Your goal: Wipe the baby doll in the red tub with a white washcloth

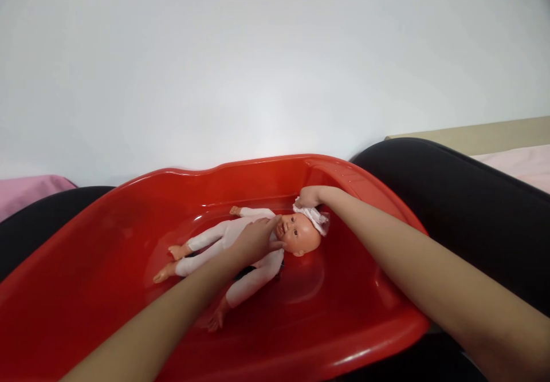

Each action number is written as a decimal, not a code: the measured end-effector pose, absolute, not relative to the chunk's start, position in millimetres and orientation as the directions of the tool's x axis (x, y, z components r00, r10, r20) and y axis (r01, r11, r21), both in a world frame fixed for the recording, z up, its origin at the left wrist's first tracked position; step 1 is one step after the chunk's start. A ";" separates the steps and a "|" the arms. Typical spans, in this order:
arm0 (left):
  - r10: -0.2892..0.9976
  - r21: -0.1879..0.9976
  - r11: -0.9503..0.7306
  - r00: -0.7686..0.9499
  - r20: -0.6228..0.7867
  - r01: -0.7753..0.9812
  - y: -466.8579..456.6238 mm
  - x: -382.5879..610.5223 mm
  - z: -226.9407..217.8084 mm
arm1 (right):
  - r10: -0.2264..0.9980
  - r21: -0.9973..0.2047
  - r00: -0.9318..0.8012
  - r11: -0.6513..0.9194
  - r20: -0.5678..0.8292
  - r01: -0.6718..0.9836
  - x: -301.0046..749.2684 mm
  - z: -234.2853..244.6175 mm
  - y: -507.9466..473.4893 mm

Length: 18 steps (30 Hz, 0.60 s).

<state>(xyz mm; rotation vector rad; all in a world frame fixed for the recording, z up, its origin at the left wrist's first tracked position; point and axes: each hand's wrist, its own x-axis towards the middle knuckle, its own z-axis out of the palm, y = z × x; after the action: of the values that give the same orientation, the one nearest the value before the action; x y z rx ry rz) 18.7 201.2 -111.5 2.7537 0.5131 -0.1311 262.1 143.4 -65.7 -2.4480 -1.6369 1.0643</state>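
Observation:
A baby doll (240, 239) in a white suit lies on its back inside a red plastic tub (107, 290), head to the right. My left hand (258, 237) rests on the doll's chest and neck, fingers spread around its chin. My right hand (310, 197) reaches in from the right and pinches a small white cloth (315, 219) that lies against the top of the doll's bald head (301, 235).
The tub sits on a black surface (464, 210) in front of a plain white wall (258, 55). A pink fabric (26, 193) shows at the far left, and a beige and pink edge (515, 153) at the far right.

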 end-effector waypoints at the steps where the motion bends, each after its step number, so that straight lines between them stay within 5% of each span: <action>1: 0.333 0.309 -0.881 0.933 -0.136 0.359 202.3 18.6 -113.2 | 0.818 -0.364 0.216 -0.453 -0.534 0.814 262.9 -66.6 144.0; 18: 0.312 0.271 -0.908 0.947 -0.072 0.320 205.8 8.9 -113.6 | 0.619 -0.261 0.224 -0.593 -0.752 0.761 262.6 -34.3 126.1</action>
<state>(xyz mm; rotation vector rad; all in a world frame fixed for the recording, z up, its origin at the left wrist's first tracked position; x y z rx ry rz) 8.9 205.8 -113.6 2.8201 0.4671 -0.0384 262.6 126.1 -34.3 -2.5798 -1.4706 1.4488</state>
